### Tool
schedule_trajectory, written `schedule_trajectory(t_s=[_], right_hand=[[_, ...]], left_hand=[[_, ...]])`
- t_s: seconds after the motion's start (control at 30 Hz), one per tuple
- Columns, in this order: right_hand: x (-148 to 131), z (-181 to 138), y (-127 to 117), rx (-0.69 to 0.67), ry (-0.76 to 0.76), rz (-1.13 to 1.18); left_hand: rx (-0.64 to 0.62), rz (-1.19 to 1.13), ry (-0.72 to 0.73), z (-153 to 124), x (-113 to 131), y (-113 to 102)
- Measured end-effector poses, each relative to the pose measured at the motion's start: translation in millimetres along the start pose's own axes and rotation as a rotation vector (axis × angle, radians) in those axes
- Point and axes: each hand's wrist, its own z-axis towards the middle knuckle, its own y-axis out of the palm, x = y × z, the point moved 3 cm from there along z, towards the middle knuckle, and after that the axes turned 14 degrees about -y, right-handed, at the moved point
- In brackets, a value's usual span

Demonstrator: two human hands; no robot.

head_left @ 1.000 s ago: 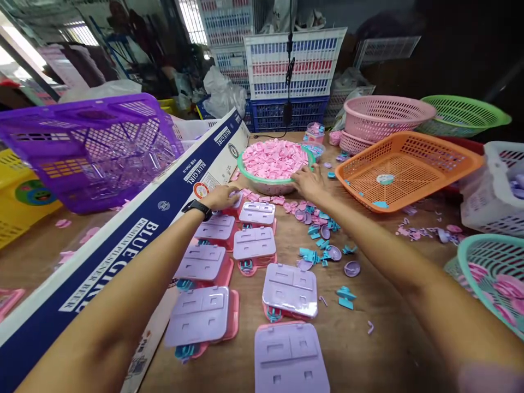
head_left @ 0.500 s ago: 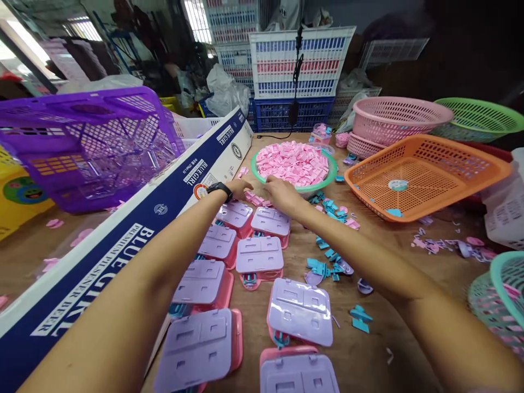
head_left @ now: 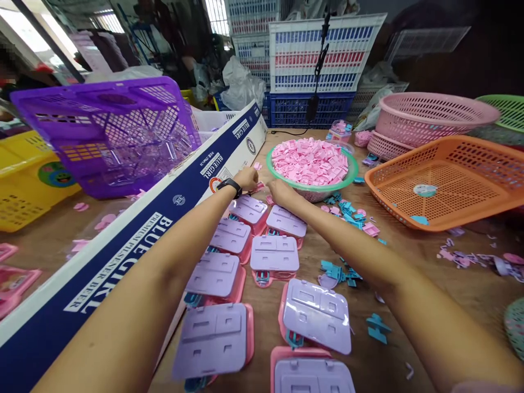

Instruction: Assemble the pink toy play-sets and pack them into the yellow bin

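At the far end of the rows of purple-lidded pink cases [head_left: 274, 254], my two hands are close together. My left hand [head_left: 246, 178], with a black band on its wrist, has its fingers curled at a small pink plastic piece [head_left: 258, 187]. Just to the right, my right hand [head_left: 280, 192] has bent, closed fingers; whatever they hold is hidden. Another pink piece [head_left: 269, 200] lies below its fingertips. Beside my right hand stands a green-rimmed basin [head_left: 352, 173] heaped with pink plastic pieces [head_left: 311, 161]. Teal clips show under several of the purple lids.
A long blue-and-white carton [head_left: 164, 224] runs along the left, with a purple crate [head_left: 135, 101] behind it. Loose teal clips [head_left: 335, 270] are scattered on the right. Beyond them sit an orange basket [head_left: 462, 180] and pink baskets [head_left: 434, 117]. Stacked crates [head_left: 323, 60] stand behind.
My left hand has gone from outstretched fingers over the pink pieces to curled fingers. My right hand stays beside it, fingers bent. The view has shifted, so the scene sits further right.
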Motion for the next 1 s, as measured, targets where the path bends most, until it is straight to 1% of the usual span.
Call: schedule_trajectory(t_s=[0.07, 0.1, 0.2, 0.23, 0.3, 0.37, 0.47, 0.53, 0.6, 0.67, 0.73, 0.77, 0.8, 0.83, 0.93, 0.97, 1.0], right_hand=[[-5, 0, -10, 0.030, 0.068, 0.144], [-9, 0, -15, 0.053, 0.112, 0.289], [-26, 2, -26, 0.102, 0.214, 0.864], [-33, 3, -28, 0.110, 0.230, 1.017], [-47, 4, -29, 0.143, 0.249, 1.192], [-59, 3, -27, 0.183, 0.257, 1.230], [-73, 2, -23, 0.197, 0.229, 1.173], [-79, 4, -21, 0.181, 0.187, 1.105], [-83, 6, -21, 0.144, 0.128, 1.026], [-82, 9, -22, 0.119, 0.097, 0.937], [-79, 11, -23, 0.131, 0.110, 0.824], [-76, 12, -23, 0.141, 0.120, 0.763], [-75, 12, -23, 0.144, 0.126, 0.698], [-74, 11, -23, 0.138, 0.125, 0.626], [-76, 9, -21, 0.080, 0.099, 0.361], [-78, 9, -20, 0.057, 0.091, 0.267], [-80, 8, -20, 0.035, 0.085, 0.184]], left_hand=[[-0.014, -0.094, 0.004, -17, -2, -14], [-0.048, -0.174, 0.006, -25, -3, -19], [-0.194, -0.520, -0.002, -51, -12, -29], [-0.231, -0.632, -0.013, -59, -16, -31], [-0.247, -0.774, -0.036, -74, -24, -31], [-0.209, -0.833, -0.034, -86, -31, -30], [-0.131, -0.832, -0.020, -100, -37, -27], [-0.110, -0.851, -0.045, -108, -38, -25], [-0.136, -0.932, -0.075, -115, -38, -25], [-0.206, -1.033, -0.087, -122, -37, -27], [-0.275, -1.114, -0.095, -127, -38, -29], [-0.291, -1.131, -0.103, -129, -39, -31], [-0.278, -1.125, -0.110, -129, -41, -32], [-0.238, -1.086, -0.116, -129, -43, -33], [0.005, -0.811, -0.119, -124, -50, -35], [0.077, -0.728, -0.120, -123, -52, -34], [0.125, -0.671, -0.122, -121, -53, -33]])
